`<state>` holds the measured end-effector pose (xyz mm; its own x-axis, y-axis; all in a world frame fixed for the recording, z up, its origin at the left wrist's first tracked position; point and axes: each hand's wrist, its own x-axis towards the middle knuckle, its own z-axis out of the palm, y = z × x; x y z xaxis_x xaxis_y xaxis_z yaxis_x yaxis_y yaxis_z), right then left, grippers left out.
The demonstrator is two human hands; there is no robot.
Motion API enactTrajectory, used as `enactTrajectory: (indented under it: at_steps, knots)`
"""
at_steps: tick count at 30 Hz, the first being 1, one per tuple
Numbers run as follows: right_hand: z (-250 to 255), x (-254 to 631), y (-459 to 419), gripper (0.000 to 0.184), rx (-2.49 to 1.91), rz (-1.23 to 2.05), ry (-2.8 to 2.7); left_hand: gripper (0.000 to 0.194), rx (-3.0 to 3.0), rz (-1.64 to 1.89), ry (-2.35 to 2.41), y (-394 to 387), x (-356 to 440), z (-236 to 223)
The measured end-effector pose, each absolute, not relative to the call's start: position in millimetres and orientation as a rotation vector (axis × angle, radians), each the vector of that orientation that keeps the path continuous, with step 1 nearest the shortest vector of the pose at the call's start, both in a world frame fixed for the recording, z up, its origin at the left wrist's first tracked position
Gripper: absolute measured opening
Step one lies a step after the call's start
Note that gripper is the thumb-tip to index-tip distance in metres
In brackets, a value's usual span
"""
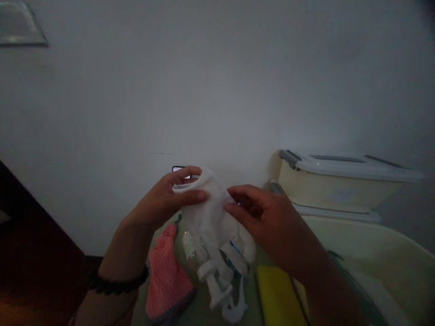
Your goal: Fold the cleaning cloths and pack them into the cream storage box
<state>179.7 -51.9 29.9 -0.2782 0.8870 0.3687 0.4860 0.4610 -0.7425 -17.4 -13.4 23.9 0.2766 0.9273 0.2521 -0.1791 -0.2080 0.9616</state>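
Observation:
Both my hands hold up a white glove (211,216) in front of a pale wall. My left hand (166,199) pinches its upper left edge, thumb and fingers closed on the fabric. My right hand (263,217) grips its right side with fingers curled. The glove's fingers hang down over the things below.
Below the hands lie a pink knitted cloth (166,276), a clear plastic bottle (192,251) with white spray heads (217,290), and a yellow item (277,296). Cream plastic lidded bins (340,183) are stacked at right. A dark phone edge (178,169) shows behind my left hand.

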Motion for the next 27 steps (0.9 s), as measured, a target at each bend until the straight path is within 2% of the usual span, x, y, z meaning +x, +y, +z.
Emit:
enactTrajectory:
  at_steps: [3,7,14,21,27]
  knots:
    - [28,179,-48,0.025,-1.192,0.634,-2.0,0.018,1.361,1.313,0.743,-14,-14,27]
    - [28,179,-46,0.019,-1.242,0.472,-2.148,0.014,1.242,1.524,0.718,-11,-10,30]
    - [28,182,-48,0.016,-1.227,0.495,-1.99,0.023,1.212,1.517,0.841,-11,-6,30]
    - [34,187,-53,0.02,-1.289,0.365,-1.937,0.023,1.268,1.637,0.965,-8,-10,28]
    - [31,188,-52,0.015,-1.377,0.365,-2.018,0.02,1.302,1.627,0.928,-9,-5,27]
